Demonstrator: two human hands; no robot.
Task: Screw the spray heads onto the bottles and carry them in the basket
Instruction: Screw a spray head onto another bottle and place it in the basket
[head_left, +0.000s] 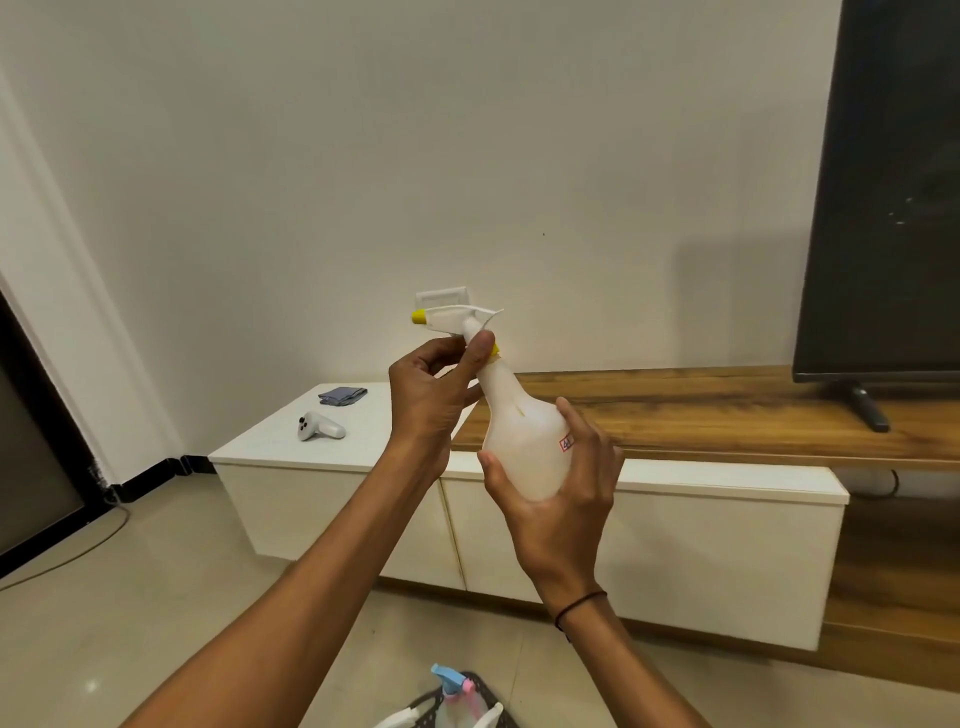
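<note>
**Spray head going onto white bottle, held in the air above the basket**

Television (883, 197) stood at the far right on a long wooden shelf (727, 410), the biggest object in the room. Below and left of it ran a white cabinet (291, 499), carrying a white controller (319, 426) and, further back, a folded grey cloth (342, 395).

In front of the cabinet the person held the white bottle (524, 441) in the air, tilted with its neck leaning up and to the left. The right hand (561, 514) was wrapped round the bottle's lower body, fingers curled, thumb on the near side. The left hand (431, 400) pinched at the neck, thumb pressed on the collar just under the spray head (452, 314), whose yellow nozzle pointed left. Whether the collar was fully seated could not be told.

At the bottom edge, directly under the hands, the dark basket (467, 701) was partly visible, with a blue-and-pink sprayer (452, 683) and two white ones already inside.

Judgement on the step: keep the right hand fixed as the anchor and turn only the collar with the left. Hold the head in line with the neck, since a crooked start would cross the thread. Stop at firm resistance.
</note>
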